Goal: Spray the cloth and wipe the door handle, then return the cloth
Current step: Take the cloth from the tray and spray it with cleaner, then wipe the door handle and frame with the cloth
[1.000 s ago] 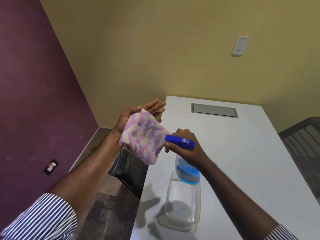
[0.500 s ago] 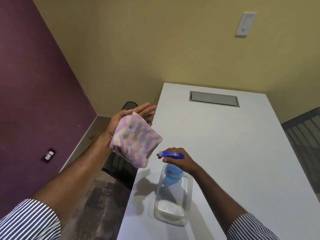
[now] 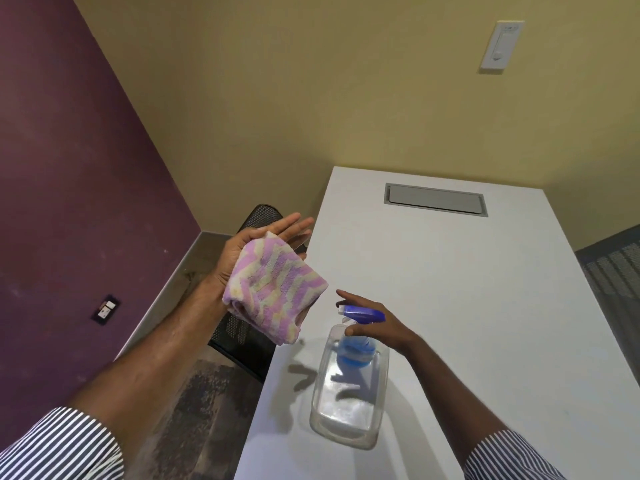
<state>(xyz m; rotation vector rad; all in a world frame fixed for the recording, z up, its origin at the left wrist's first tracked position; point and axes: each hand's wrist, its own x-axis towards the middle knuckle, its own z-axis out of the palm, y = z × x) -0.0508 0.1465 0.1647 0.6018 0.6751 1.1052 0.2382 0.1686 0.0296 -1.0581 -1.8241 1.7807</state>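
A pink, purple and yellow folded cloth [image 3: 273, 289] lies across the palm of my left hand [image 3: 242, 247], which is raised beside the table's left edge with fingers stretched out. The spray bottle [image 3: 362, 312], blue head and blue liquid, stands upright in a clear plastic container [image 3: 346, 427] on the white table [image 3: 450, 271]. My right hand [image 3: 389, 329] hovers at the bottle's head with fingers spread, thumb and forefinger either side of the nozzle, not gripping it. No door handle is in view.
A black mesh chair [image 3: 239, 336] sits below my left hand, against the table's left side. A grey cable hatch [image 3: 436, 199] is set into the table's far end. Another mesh chair [image 3: 616, 268] stands at the right. A switch [image 3: 502, 45] is on the yellow wall.
My right hand lowered the spray bottle from the cloth into the clear container and opened its fingers off it. My left hand stayed raised with the cloth.
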